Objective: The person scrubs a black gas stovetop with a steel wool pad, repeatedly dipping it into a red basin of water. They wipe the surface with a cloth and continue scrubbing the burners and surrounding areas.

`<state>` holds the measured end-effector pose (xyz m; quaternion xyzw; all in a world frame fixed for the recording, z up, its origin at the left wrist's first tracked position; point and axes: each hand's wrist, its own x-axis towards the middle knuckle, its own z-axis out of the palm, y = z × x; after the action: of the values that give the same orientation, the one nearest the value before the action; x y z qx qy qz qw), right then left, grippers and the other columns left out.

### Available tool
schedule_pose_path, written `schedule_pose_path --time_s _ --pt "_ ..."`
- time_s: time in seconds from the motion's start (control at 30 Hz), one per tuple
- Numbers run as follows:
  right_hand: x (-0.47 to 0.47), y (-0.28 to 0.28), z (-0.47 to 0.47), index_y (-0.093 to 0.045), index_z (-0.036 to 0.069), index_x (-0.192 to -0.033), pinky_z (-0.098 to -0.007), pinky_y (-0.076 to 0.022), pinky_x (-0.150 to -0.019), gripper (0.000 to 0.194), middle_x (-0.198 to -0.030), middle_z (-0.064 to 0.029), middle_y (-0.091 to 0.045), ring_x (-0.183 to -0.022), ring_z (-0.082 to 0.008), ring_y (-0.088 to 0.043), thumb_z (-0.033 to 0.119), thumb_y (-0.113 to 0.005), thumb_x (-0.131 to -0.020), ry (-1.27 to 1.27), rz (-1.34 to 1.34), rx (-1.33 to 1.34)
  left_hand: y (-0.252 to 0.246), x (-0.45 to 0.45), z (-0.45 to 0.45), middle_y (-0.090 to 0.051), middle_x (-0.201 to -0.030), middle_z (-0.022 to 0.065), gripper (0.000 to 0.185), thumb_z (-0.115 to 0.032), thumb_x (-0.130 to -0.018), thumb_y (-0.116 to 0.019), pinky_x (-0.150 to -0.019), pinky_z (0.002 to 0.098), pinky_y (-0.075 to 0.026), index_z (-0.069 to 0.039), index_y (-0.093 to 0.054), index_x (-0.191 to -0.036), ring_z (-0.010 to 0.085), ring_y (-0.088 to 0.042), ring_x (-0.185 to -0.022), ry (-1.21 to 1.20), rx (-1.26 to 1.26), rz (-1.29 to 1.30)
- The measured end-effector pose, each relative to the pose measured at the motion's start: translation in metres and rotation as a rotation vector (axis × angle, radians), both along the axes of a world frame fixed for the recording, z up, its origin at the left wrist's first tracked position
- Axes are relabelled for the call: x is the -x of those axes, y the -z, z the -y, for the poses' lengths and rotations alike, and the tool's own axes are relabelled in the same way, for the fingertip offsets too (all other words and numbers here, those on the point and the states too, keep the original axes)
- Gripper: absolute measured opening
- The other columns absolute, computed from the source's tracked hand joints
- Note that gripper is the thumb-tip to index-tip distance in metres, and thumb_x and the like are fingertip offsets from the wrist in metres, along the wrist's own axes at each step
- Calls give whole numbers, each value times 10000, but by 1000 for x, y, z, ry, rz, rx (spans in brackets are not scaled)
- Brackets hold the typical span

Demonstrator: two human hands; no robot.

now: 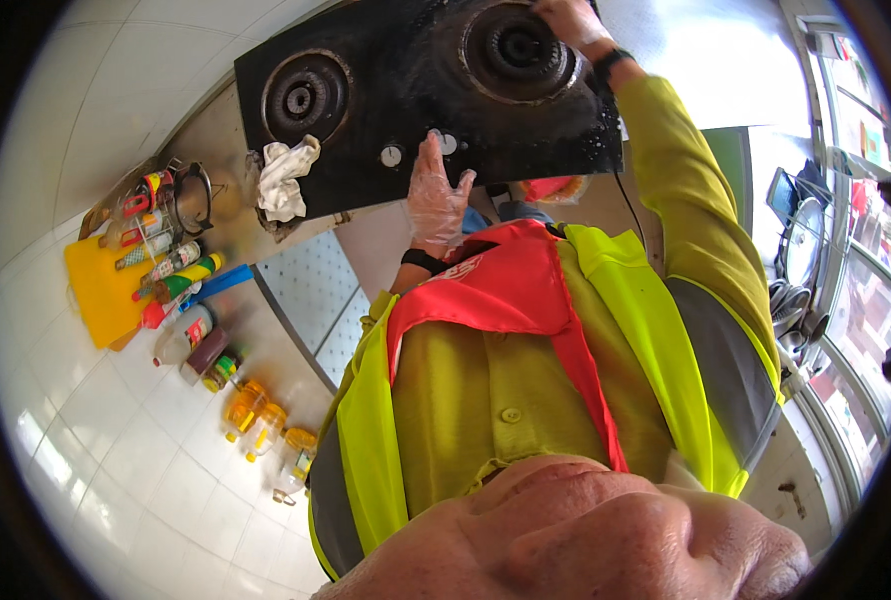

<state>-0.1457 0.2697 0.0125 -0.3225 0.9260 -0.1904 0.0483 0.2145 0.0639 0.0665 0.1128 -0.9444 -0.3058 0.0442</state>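
Observation:
A black two-burner gas cooktop (408, 82) lies before me, its surface wet or stained around the burners. My left hand (439, 196), in a clear plastic glove, rests at the cooktop's front edge beside a round control knob (446, 143); its fingers are apart and it holds nothing. My right hand (574, 24), also gloved, reaches to the far rim of the right burner (520, 49). Its fingertips are cut off by the picture's edge, so whether it holds something cannot be told. A crumpled whitish cloth (286, 178) lies on the cooktop's front left corner.
Left of the cooktop, a wire rack (190, 196), a yellow board (100, 289) and several bottles (187, 279) stand along the tiled wall (145, 420). A black cable (629, 202) hangs from the cooktop's right front. Pans and dishes (802, 240) stand by the window at right.

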Motion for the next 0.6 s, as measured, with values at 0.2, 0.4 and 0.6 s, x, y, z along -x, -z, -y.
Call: schedule_pose_path --time_s 0.2,0.4,0.6 --pt "28 8 33 -738 77 -819 -432 -569 -788 119 -873 -162 -720 -865 -360 -689 177 -681 -845 -115 -68 266 0 2 -4 -468 -1519 258 912 -231 -853 -808 -1145 444 -421 -37 -296 -1582 423 -488 -1383 -36 -39 54" --pt "24 23 -13 -772 127 -1067 -416 -566 -917 222 -1087 -152 -725 -1048 -335 -701 106 -616 -910 -138 -165 -215 -2 2 -1 -449 -1538 264 902 -230 -860 -802 -1139 443 -426 -26 -298 -1580 429 -491 -1379 -25 -13 39" --pt "46 46 52 -717 66 -860 -413 -558 -694 119 -800 -137 -702 -741 -300 -682 159 -647 -838 -355 288 397 0 3 -6 -495 -1500 242 883 -220 -841 -813 -1145 441 -426 -51 -336 -1566 411 -500 -1374 -73 -10 33"
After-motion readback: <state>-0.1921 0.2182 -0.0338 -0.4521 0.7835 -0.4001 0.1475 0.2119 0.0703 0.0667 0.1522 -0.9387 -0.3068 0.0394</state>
